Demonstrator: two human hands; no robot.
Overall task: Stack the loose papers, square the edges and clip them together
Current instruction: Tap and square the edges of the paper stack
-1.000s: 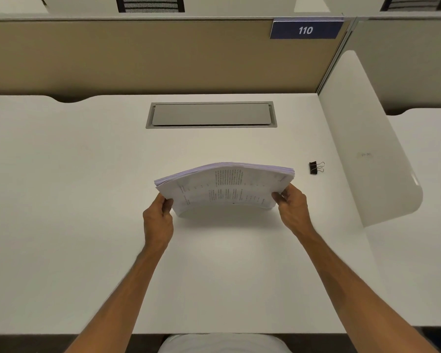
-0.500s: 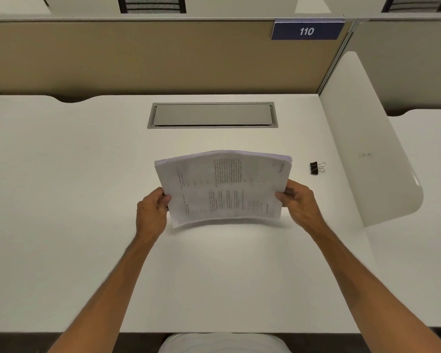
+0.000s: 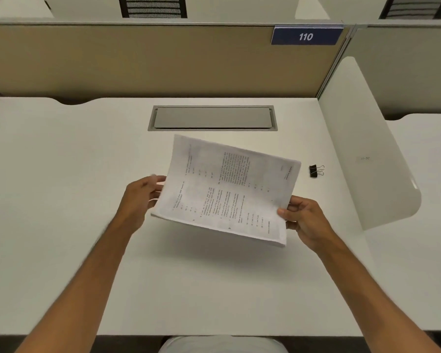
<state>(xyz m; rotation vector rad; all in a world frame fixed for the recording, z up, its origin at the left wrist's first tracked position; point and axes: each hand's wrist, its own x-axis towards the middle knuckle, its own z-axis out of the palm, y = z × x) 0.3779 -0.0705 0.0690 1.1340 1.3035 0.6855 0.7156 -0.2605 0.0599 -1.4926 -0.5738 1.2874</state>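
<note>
A stack of printed white papers [image 3: 227, 189] is held above the white desk [image 3: 61, 200], tilted with its left end raised and its printed face toward me. My right hand [image 3: 303, 220] grips the lower right edge, thumb on top. My left hand [image 3: 143, 197] is at the stack's left edge, blurred, fingers curled against it; whether it grips the paper is unclear. A black binder clip [image 3: 315, 171] with silver handles lies on the desk just right of the stack, untouched.
A grey cable hatch [image 3: 211, 117] is set in the desk behind the papers. A white curved divider [image 3: 362, 149] rises on the right, a tan partition [image 3: 138, 59] with a "110" sign [image 3: 306, 36] at the back.
The stack stood on its long edge on the desk, bowed between both hands; it has since been lifted and turned, left end up. Both hands moved with it.
</note>
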